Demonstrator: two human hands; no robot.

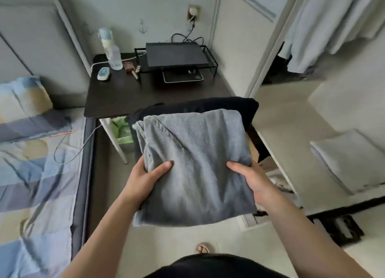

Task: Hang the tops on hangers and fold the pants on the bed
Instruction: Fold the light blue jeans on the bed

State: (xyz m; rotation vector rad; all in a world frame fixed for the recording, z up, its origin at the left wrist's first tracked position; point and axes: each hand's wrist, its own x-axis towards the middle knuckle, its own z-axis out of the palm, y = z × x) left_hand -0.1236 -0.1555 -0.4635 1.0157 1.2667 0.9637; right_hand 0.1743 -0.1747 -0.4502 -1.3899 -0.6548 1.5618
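1. two hands share the load: our left hand [145,177] grips the near left edge of the folded pants [193,152] and our right hand [254,179] grips the near right edge. each has its thumb on top and its fingers tucked underneath, out of sight.
2. we keep the hands apart, one to a side. that way the grey-blue denim lies flat and its folds cannot slide open. a grip on one side alone would likely let the bundle sag.
3. the pants hang in the air in front of our body, over the floor [166,242]. the bed [31,184] is on our left and the dark worktop [125,96] is ahead, and the pants rest on neither.
4. a dark folded garment [208,104] shows past the far edge of the pants. it seems to lie beneath them in the same stack, though we cannot tell whether our fingers bear it too.
5. we judge the folding of this pair done, with the stack ready to be set down. the bed, with its checked cover and pillow [20,104], is the near flat place for it.
6. the worktop already holds a bottle [112,52] and a wire stand [210,63], so it suits the stack less well.
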